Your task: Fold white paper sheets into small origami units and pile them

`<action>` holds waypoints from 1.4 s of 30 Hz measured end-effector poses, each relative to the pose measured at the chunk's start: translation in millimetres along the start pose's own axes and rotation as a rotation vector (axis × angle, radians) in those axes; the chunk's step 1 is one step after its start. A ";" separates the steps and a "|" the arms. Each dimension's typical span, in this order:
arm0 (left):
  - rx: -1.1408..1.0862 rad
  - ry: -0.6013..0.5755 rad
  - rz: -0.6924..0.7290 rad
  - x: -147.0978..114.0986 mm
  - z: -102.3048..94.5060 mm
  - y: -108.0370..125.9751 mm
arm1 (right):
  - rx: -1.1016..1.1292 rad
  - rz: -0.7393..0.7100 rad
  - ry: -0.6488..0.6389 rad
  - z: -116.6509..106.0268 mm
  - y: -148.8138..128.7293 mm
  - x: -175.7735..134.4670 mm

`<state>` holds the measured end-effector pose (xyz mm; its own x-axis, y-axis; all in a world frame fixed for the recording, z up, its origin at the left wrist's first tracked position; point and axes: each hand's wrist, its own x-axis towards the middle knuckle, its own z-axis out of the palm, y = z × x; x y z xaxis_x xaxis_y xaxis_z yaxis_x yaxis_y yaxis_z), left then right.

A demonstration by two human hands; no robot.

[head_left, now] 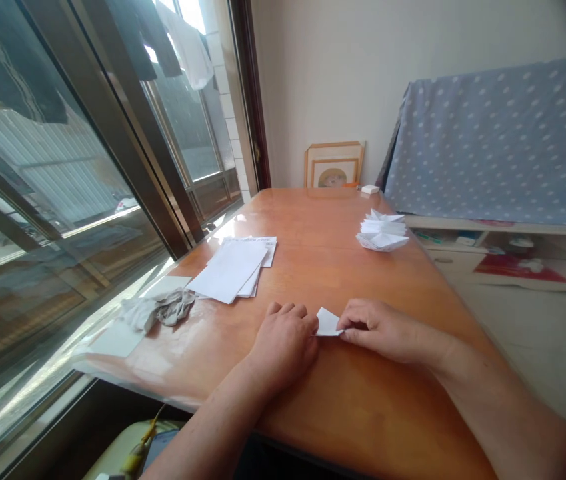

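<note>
A small folded piece of white paper [328, 323] lies on the wooden table [307, 267] between my two hands. My left hand [287, 339] rests on the table with its fingers curled at the paper's left side; its thumb and fingertips are partly hidden. At the paper's lower right corner, my right hand [365, 325] pinches the edge between thumb and forefinger. Farther off to the right stands a stack of folded white paper pieces [381, 231] with pointed tips. Loose white sheets [233, 270] lie in a pile to the left, the lower ones showing some print.
A crumpled grey cloth [175, 307] lies near the table's left edge, beside the window [53, 173]. At the far end sit a small white object [369, 189] and framed pictures [335, 165] against the wall. A dotted blue cloth [497, 143] covers something above a low cabinet [463, 260] on the right.
</note>
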<state>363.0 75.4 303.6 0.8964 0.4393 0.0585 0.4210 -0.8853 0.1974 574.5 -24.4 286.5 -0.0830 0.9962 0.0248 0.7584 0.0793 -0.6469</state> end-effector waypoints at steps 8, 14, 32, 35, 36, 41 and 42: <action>-0.081 0.044 -0.063 -2.4 3.2 -3.7 | 0.054 0.038 0.009 0.3 11.5 3.9; -0.150 0.114 -0.110 2.2 18.5 -10.6 | 0.041 0.117 0.046 5.1 16.4 6.1; -0.175 0.166 -0.201 11.4 31.7 -13.9 | -0.192 0.305 0.122 10.6 7.5 9.6; -0.157 0.155 -0.214 11.9 30.4 -12.0 | -0.210 0.325 0.127 12.0 6.3 10.7; -0.152 0.152 -0.215 12.1 30.3 -11.5 | -0.217 0.329 0.130 12.7 6.2 11.0; -0.119 0.140 -0.220 12.8 29.8 -9.5 | -0.253 0.342 0.146 14.9 5.8 11.3; -0.112 0.140 -0.222 12.9 29.5 -9.3 | -0.260 0.348 0.145 14.9 5.4 11.2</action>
<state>374.8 84.8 273.6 0.7527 0.6444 0.1352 0.5801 -0.7461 0.3267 568.0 -13.3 271.9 0.2826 0.9583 -0.0411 0.8638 -0.2729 -0.4235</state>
